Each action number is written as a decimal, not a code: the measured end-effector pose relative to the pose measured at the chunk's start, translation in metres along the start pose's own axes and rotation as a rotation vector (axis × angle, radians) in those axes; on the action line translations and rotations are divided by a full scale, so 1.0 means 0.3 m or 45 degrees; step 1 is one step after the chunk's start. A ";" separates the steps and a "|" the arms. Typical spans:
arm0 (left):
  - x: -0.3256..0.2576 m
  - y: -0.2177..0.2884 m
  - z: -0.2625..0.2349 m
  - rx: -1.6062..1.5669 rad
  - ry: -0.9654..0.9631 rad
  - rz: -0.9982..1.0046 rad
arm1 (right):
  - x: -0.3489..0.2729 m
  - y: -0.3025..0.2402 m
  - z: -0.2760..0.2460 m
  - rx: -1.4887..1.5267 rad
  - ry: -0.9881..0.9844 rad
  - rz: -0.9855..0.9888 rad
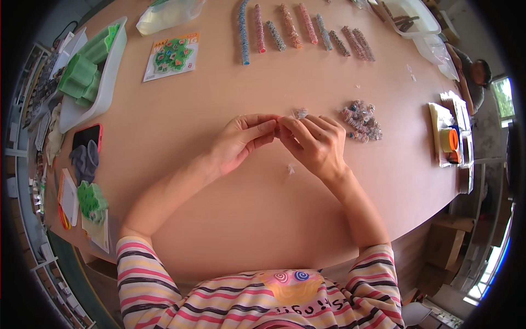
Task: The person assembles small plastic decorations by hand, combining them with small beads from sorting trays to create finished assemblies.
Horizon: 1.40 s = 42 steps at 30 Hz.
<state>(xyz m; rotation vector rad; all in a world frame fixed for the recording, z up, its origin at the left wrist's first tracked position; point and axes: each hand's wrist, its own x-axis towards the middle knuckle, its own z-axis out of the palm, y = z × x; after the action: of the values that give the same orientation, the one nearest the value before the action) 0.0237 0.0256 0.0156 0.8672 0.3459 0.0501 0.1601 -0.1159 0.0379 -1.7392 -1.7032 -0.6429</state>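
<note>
My left hand (245, 140) and my right hand (316, 141) meet over the middle of the table, fingertips pinched together. Between them is something small and partly reddish, mostly hidden by the fingers. Just beyond the right hand's knuckles lies a scrap of clear wrapping (299, 113). Another crumpled clear scrap (291, 169) rests on the near side, below the hands. To the right of my right hand sits a pile of small striped rolls (362, 120) in shiny clear wrap, not touching it.
Long wrapped rolls in several colours, such as a blue one (243, 33), line the far side. A green tree-pattern packet (173, 57), a white tray (112, 82) with green shapes, a phone (87, 137) and a grey glove (85, 162) lie left. An orange-and-yellow tape roll (450, 140) is right; a person (472, 82) sits beyond.
</note>
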 end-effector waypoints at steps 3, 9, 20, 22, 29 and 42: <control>0.002 0.002 0.001 -0.048 -0.009 0.005 | 0.002 0.008 -0.008 0.121 0.018 0.056; 0.013 -0.006 -0.015 -0.043 -0.012 0.060 | -0.016 0.000 -0.017 0.136 -0.057 0.088; 0.010 -0.009 -0.014 0.215 -0.020 -0.061 | -0.015 0.002 -0.043 -0.048 -0.295 -0.327; 0.011 -0.011 -0.011 0.232 -0.033 -0.040 | -0.013 -0.003 -0.044 -0.131 -0.341 -0.387; 0.004 -0.009 -0.010 0.201 0.000 -0.010 | -0.009 -0.020 -0.027 -0.175 -0.323 -0.444; 0.001 -0.017 -0.008 0.242 -0.090 0.014 | -0.025 -0.001 -0.011 -0.071 -0.262 -0.468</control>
<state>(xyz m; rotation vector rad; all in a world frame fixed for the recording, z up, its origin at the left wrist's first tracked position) 0.0229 0.0240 0.0102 1.0561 0.2824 -0.0037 0.1596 -0.1234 0.0349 -1.5856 -2.1966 -0.6933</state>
